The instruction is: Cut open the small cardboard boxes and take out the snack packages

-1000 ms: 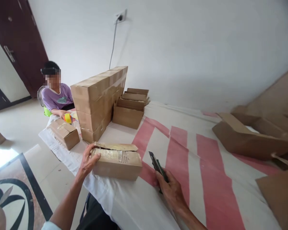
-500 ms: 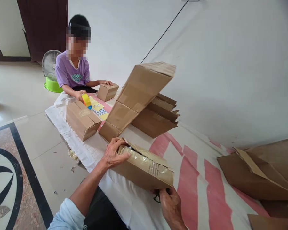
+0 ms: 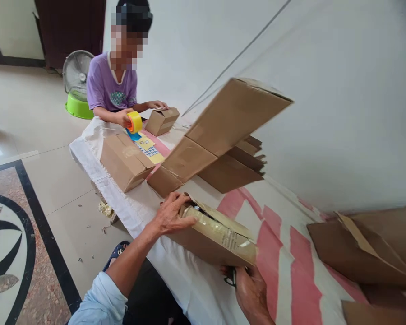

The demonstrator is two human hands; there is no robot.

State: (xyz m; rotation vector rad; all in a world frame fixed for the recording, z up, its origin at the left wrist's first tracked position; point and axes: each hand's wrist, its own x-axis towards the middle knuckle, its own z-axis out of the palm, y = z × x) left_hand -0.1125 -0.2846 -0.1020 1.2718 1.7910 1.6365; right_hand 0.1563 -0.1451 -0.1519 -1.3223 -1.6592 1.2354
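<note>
A long brown cardboard box [image 3: 219, 241] with clear tape along its top lies tilted on the white and red striped cloth [image 3: 277, 253]. My left hand [image 3: 171, 216] grips its left end, fingers curled over the edge where a flap gapes. My right hand [image 3: 250, 293] is under the box's right end, closed round a dark cutter [image 3: 230, 280] of which only a bit shows.
A tall stack of sealed boxes [image 3: 223, 131] stands behind, open boxes [image 3: 237, 169] beside it. Across the cloth a seated person in a purple shirt [image 3: 111, 88] holds a yellow tape roll [image 3: 134, 122] over another box [image 3: 123, 160]. Flattened cardboard [image 3: 368, 246] lies right. A fan [image 3: 75, 72] stands on the floor.
My view swung left and down. The box went from flat to tilted, its end flap opened, and my right hand with the cutter moved under its right end. The other person raised the tape roll.
</note>
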